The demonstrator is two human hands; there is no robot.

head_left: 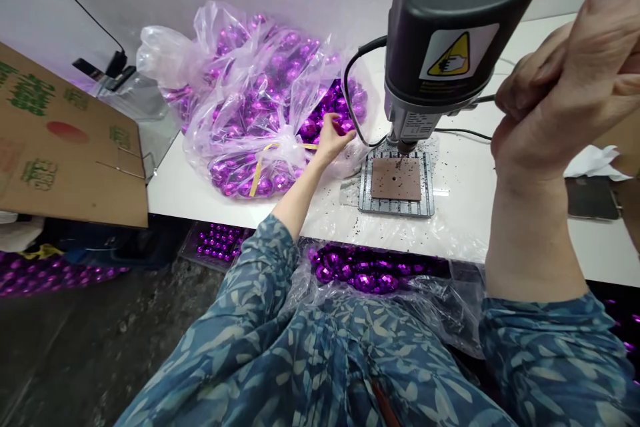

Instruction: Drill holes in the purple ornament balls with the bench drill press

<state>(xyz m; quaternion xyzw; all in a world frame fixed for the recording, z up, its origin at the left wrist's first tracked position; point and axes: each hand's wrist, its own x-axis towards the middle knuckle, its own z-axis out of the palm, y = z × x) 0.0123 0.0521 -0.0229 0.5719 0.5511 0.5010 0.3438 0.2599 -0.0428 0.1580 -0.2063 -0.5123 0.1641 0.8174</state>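
Observation:
My left hand (332,140) reaches to the mouth of a clear plastic bag (287,140) full of shiny purple faceted balls (320,113). Its thumb and fingers are apart, touching or close to the balls; no ball is plainly gripped. Raised at the right, my right hand (570,73) is closed around the handle of a black bench drill press (465,7); a dark rod runs from the machine into the fist, which hides the grip. Below the drill head, a brown square plate (397,179) with a small central hole lies on the slotted metal base (425,203).
Dark shavings are scattered around the base on the white table (460,213). More purple balls lie in a plastic-lined container (370,273) below the table edge. A cardboard box (70,147) stands at left. A dark flat object (593,198) and white paper (595,162) lie at right.

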